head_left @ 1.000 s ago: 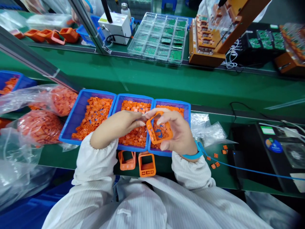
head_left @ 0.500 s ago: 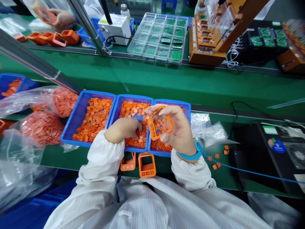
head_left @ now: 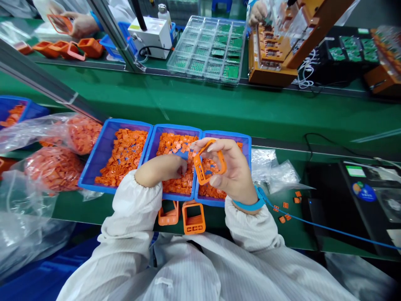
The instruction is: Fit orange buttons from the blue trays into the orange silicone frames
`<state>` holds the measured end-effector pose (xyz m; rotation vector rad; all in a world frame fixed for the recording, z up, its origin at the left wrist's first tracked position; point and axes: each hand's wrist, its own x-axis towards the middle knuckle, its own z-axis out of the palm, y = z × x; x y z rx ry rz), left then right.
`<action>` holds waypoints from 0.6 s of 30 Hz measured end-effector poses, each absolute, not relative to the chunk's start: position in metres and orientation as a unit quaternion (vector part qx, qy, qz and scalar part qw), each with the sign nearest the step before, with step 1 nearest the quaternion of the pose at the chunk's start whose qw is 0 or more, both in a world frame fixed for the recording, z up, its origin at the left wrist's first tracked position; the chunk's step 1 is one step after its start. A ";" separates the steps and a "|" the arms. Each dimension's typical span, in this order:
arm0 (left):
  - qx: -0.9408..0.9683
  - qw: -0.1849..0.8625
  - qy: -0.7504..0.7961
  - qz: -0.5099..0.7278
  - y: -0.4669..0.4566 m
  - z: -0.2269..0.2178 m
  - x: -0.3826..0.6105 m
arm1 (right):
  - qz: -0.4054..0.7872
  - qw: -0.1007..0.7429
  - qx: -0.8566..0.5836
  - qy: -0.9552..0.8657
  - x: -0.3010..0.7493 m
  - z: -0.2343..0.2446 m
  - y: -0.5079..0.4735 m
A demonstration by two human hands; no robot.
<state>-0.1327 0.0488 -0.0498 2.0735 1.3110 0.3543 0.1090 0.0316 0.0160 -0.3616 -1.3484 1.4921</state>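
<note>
My right hand (head_left: 233, 173) holds an orange square plastic frame (head_left: 208, 161) upright between thumb and fingers, above the right blue tray (head_left: 247, 144). My left hand (head_left: 166, 168) is down in the middle blue tray (head_left: 156, 144), its fingers curled among the small orange clips (head_left: 178, 146); I cannot make out what they pinch. The left blue tray (head_left: 100, 154) also holds small orange pieces. Two more orange frames (head_left: 193, 217) lie on the green table edge near my body.
Clear bags of orange parts (head_left: 54, 167) lie at the left. A black device (head_left: 351, 196) and a blue cord (head_left: 328, 228) sit at the right. Across the green belt (head_left: 219, 104) are a clear tray of green boards (head_left: 213, 48), an orange fixture (head_left: 275, 50), and other people's hands.
My left hand has left the frame and dropped into the middle tray. The right hand keeps the frame, shifted slightly up and left.
</note>
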 end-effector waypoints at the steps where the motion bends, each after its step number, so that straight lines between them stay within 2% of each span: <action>1: 0.800 0.337 0.485 0.102 0.049 -0.044 -0.134 | 0.622 0.522 -0.153 -0.563 0.110 0.016 0.032; 7: 0.853 0.313 0.416 -0.029 0.056 -0.014 -0.133 | 0.613 0.531 -0.163 -0.562 0.114 0.018 0.032; 18: 0.840 0.314 0.438 -0.062 0.060 -0.003 -0.125 | 0.609 0.530 -0.174 -0.564 0.113 0.016 0.033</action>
